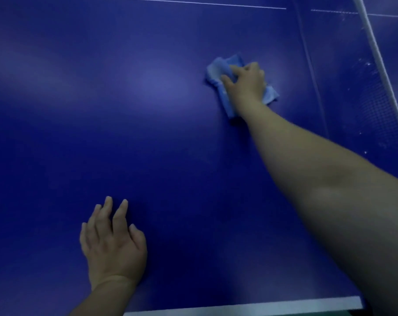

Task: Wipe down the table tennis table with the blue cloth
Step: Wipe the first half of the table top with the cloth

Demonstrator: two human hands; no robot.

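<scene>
Right hand [247, 84] presses crumpled cloth [218, 70] onto blue counter [148, 110], upper right of centre, fingers curled into it. Left hand [112, 245] flat on counter lower left, fingers spread. Net [376, 87] at right edge.

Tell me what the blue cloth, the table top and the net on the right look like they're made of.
Blue cloth: soft, matte fabric, possibly microfibre; it bunches into folds under the right hand.
Table top: hard, smooth painted board, probably wood composite; it shows a dull sheen and white lines.
Net: fine dark mesh with a white band along its top, probably woven synthetic.
</scene>
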